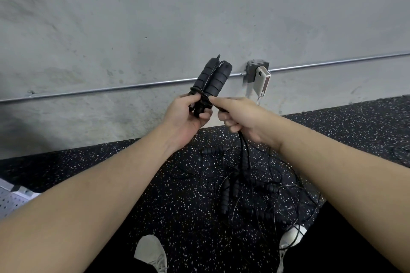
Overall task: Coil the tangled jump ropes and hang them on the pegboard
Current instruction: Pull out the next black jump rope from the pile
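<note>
My left hand [188, 115] grips the lower ends of two black foam jump rope handles [213, 80], held side by side and pointing up in front of the wall. Black cord is wound around their base. My right hand [239, 115] pinches that cord just right of the handles, and the cord [243, 146] hangs down from my fist to the floor. Below lies a tangled pile of jump ropes [241, 186] with several black handles and thin looping cords. A corner of the white pegboard [11, 201] shows at the far left edge.
A grey concrete wall with a metal conduit [111, 89] and a junction box [257, 71] holding a white device stands ahead. The floor is black speckled rubber [111, 157]. My white shoes [150, 252] are at the bottom, the right one [292, 237] touched by loose cords.
</note>
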`<state>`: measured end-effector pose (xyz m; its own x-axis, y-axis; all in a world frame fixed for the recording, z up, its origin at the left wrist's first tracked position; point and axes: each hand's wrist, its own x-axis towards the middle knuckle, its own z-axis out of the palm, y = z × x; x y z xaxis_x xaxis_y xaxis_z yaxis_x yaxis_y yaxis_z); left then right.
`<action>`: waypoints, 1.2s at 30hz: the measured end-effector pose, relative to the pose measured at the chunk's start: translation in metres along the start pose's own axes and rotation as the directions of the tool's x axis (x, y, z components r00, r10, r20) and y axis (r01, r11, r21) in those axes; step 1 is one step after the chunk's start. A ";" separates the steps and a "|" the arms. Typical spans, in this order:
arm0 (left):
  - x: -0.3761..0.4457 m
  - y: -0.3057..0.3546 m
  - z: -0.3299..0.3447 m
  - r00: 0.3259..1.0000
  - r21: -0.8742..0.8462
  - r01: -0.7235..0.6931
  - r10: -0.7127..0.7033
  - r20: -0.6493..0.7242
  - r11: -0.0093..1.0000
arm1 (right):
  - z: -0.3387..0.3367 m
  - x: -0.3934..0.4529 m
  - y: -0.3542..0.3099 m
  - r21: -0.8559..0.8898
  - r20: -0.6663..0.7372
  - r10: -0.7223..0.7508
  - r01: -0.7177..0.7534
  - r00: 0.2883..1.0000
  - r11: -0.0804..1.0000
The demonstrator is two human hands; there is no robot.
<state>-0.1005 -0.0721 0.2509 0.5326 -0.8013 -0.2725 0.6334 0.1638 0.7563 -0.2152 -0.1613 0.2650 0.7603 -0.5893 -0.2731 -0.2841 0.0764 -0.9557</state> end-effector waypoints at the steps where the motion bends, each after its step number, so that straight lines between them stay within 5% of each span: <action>1: -0.002 0.001 -0.001 0.999 -0.028 0.030 -0.029 0.030 0.999 | -0.002 -0.003 -0.001 0.017 0.027 -0.004 0.003 1.000 1.000; 8: -0.015 0.003 0.004 0.983 -0.084 0.077 -0.062 0.170 0.993 | -0.007 -0.010 -0.005 0.134 -0.105 -0.051 0.065 0.993 0.989; 16: -0.009 -0.009 0.019 1.000 0.085 0.001 -0.002 0.010 0.996 | -0.009 -0.014 0.003 0.096 -0.194 -0.076 0.096 0.978 0.991; 27: -0.002 0.010 0.016 0.982 0.041 -0.011 0.019 -0.188 0.999 | 0.002 -0.021 0.020 -0.056 -0.023 -0.201 0.199 0.979 0.978; 36: -0.007 0.011 0.012 0.997 -0.101 0.075 -0.074 0.009 0.992 | -0.008 -0.018 0.030 -0.305 0.128 -0.333 0.357 0.934 0.883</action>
<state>-0.1041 -0.0713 0.2681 0.4792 -0.8162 -0.3226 0.7247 0.1606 0.6701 -0.2421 -0.1547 0.2418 0.8795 -0.4733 0.0494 -0.1577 -0.3878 -0.9082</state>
